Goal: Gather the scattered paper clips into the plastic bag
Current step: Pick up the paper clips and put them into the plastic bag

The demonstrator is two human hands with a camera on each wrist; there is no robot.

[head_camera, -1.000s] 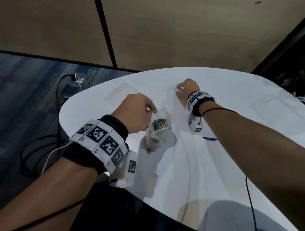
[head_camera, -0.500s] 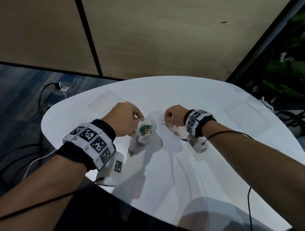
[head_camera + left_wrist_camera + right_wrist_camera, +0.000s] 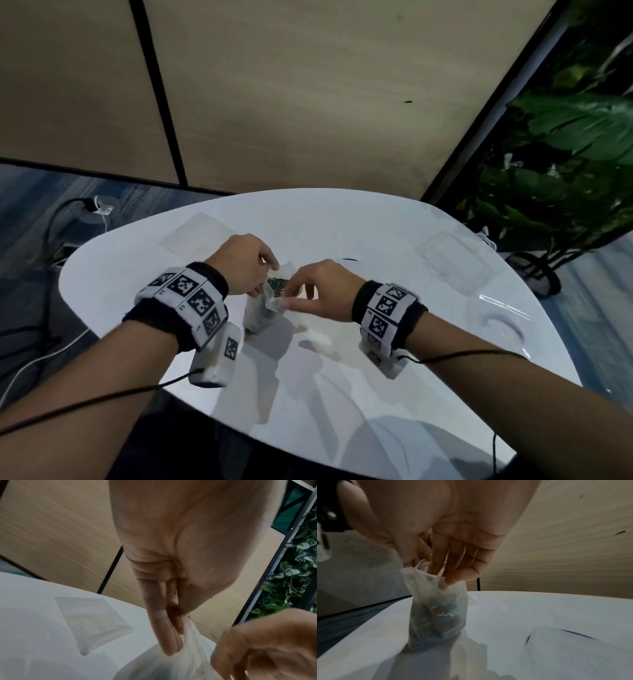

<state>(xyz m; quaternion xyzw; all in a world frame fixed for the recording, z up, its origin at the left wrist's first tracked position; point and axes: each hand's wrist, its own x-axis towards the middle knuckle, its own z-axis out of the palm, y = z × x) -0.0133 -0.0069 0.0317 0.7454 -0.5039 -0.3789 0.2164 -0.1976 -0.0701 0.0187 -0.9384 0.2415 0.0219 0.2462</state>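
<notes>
Bag [image 3: 436, 615] stands on the table [image 3: 376, 240], clips [image 3: 440, 613] heaped inside — left hand [image 3: 245, 263] pinches its rim to keep the mouth open, right hand [image 3: 322, 287] pinches the opposite edge, presumably dropping clips in.

No words, brand names or numbers can be read anywhere. The only signs are black-and-white square fiducial patterns on the white left wristband [image 3: 186, 298], the white right wristband [image 3: 385, 313], and the white camera box [image 3: 219, 356] under the left wrist.
</notes>
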